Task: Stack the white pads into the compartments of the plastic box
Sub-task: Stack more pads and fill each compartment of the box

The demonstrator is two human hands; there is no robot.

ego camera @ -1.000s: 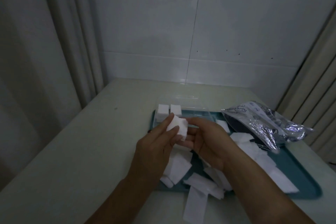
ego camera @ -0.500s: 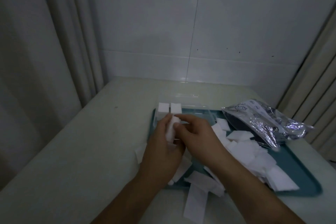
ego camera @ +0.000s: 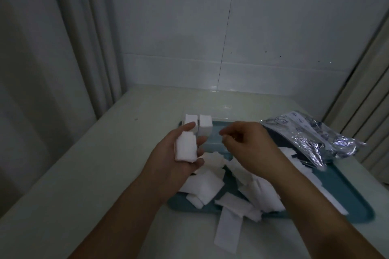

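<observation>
Small stack of folded white pads is gripped edge-on in left hand, thumb on one side, fingers on the other, probably to keep edges square for insertion. Right hand is loosely curled, nothing held. Clear plastic box, at far edge of teal tray, holds two filled compartments; loose pads lie heaped on tray

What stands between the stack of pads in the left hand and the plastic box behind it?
Nothing visible does. The left hand holds the pad stack just in front of the plastic box, whose two left compartments already hold filled stacks. The right hand hovers to the right, above the tray, off that path.
</observation>
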